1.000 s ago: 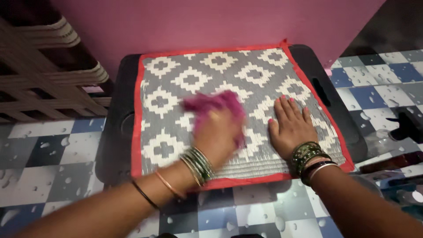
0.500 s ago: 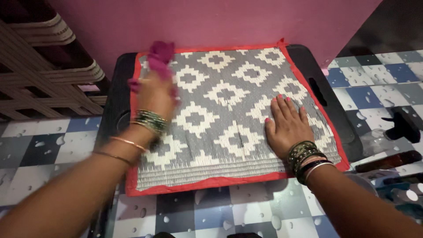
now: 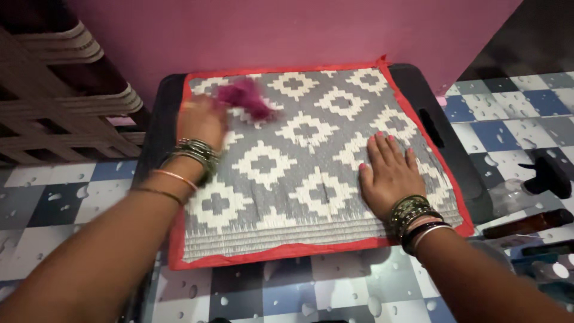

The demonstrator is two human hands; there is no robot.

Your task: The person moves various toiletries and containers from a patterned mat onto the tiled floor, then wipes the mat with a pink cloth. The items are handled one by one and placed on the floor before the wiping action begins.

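A grey woven mat [image 3: 311, 149] with white diamond patterns and a red border lies on a low black table [image 3: 160, 128]. My left hand [image 3: 202, 121] grips a crumpled magenta cloth [image 3: 244, 98] over the mat's far left corner; both are motion-blurred. My right hand [image 3: 390, 173] rests flat with fingers spread on the mat's right side, pressing it down. Both wrists wear bangles.
A pink wall [image 3: 287, 30] rises behind the table. A woven cot frame [image 3: 54, 90] stands at the left. The floor [image 3: 60, 197] is a blue, grey and white checked sheet. Dark objects [image 3: 547, 173] lie on the floor at the right.
My left hand swept the magenta cloth from the mat's middle to its far left corner, then slightly right along the far edge. My right hand stayed flat in place.
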